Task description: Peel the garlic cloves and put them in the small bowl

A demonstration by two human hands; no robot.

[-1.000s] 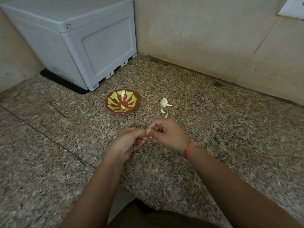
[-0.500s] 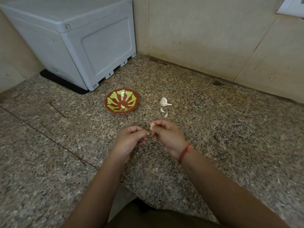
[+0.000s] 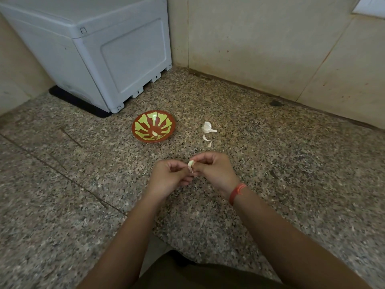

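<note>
Your bowl [image 3: 139,136] holds one peeled clove [image 3: 155,133], near its front wall. You hold a second clove [image 3: 191,163] over the floor [image 3: 291,163], nearer you than the bowl. Your right hand [image 3: 214,172] clamps its fingertips on the top and your left hand [image 3: 170,177] pinches the lower end with curled fingers. A garlic chunk [image 3: 207,127] and two loose cloves [image 3: 206,138] lie right of the bowl. A box [image 3: 93,49] stands behind it, and open floor runs right to the wall [image 3: 270,49].
</note>
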